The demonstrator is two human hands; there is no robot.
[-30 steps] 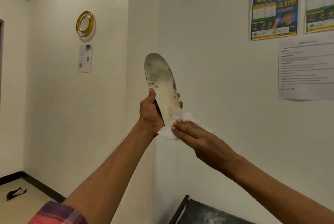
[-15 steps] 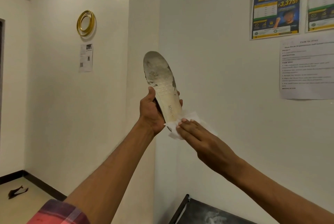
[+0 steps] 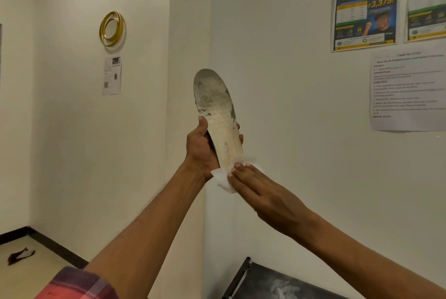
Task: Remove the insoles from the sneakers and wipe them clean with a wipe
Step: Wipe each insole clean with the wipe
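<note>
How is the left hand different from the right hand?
The left hand curls round the insole, while the right hand lies flat with straight fingers. The left hand holds the insole upright; the right hand presses the wipe on its lower end. The left hand is higher than the right hand. Both are bare and work on the same insole.

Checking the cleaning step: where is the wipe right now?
In the head view, the wipe is mid-frame, pressed by the right hand against the lower end of the insole, just right of the left hand gripping that insole.
</note>
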